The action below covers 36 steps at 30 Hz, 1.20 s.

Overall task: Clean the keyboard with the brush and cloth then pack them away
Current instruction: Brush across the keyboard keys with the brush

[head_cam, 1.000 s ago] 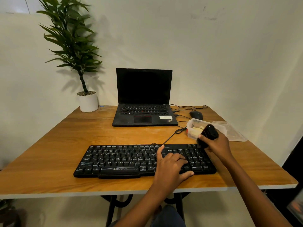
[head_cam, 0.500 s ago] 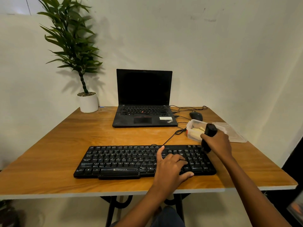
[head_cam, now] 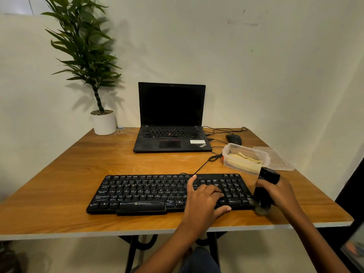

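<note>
A black keyboard (head_cam: 149,192) lies near the table's front edge. My left hand (head_cam: 203,200) rests on its right half, the forefinger stretched out over the keys and the other fingers bent. My right hand (head_cam: 279,192) grips a black brush (head_cam: 266,186) upright, bristles down at the keyboard's front right corner. A pale yellow cloth (head_cam: 244,160) lies folded in a clear plastic box (head_cam: 228,149) behind the keyboard's right end.
The box's clear lid (head_cam: 275,159) lies to its right, near the table edge. A black laptop (head_cam: 171,117) stands open at the back, a black mouse (head_cam: 233,139) and cables right of it. A potted plant (head_cam: 103,123) occupies the back left corner.
My right hand has carried the brush down and toward me, from the keyboard's back right corner to its front right corner. The left hand stayed on the keys.
</note>
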Available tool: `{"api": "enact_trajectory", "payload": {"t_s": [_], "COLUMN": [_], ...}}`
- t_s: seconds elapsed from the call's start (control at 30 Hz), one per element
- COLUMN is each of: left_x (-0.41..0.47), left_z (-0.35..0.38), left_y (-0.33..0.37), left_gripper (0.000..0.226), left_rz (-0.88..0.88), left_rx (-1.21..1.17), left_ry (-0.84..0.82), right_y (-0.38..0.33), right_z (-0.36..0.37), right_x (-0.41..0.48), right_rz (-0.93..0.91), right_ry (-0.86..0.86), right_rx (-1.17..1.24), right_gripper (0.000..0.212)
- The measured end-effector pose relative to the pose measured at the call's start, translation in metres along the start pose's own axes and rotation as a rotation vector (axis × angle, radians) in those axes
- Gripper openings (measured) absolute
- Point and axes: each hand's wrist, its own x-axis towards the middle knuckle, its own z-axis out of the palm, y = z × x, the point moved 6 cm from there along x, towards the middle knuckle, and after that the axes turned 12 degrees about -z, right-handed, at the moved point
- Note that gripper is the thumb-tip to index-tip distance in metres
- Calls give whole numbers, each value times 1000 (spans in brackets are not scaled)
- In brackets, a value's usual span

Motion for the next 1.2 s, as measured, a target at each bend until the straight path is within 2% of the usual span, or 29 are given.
{"api": "enact_trajectory", "payload": {"t_s": [0.13, 0.2, 0.3, 0.4, 0.5, 0.63, 0.77, 0.87, 0.97, 1.1, 1.2], "left_x": [2, 2, 1, 1, 1, 0, -1, 2, 1, 1, 1], "left_z": [-1, -2, -1, -1, -1, -1, 0, -1, 0, 1, 1], "left_y": [-1, -1, -2, -2, -1, -1, -1, -1, -1, -1, -1], "left_gripper": [47, 46, 46, 46, 46, 45, 45, 45, 46, 46, 46], "left_rz": [-8, -12, -12, -11, -14, -11, -8, -15, -15, -14, -16], "left_rx": [-2, -10, -12, -6, -6, -6, -11, -5, -4, -9, -10], "left_ry": [6, 9, 6, 0, 2, 14, 0, -1, -6, -2, 0], "right_y": [-3, -9, -17, -16, -17, -19, -15, -17, -19, -18, -13], "right_z": [-7, -6, 3, 22, 38, 33, 42, 39, 46, 41, 46], "right_x": [2, 12, 28, 37, 34, 31, 37, 43, 45, 46, 47], "right_rz": [-1, -44, -93, -89, -108, -151, -115, -129, -123, -159, -135], "right_ry": [-23, 42, 122, 82, 13, 180, 94, 135, 36, 60, -39], "right_rx": [-8, 19, 83, 134, 152, 114, -1, -130, -87, -95, -56], "right_gripper": [11, 9, 20, 26, 24, 21, 13, 29, 21, 28, 24]}}
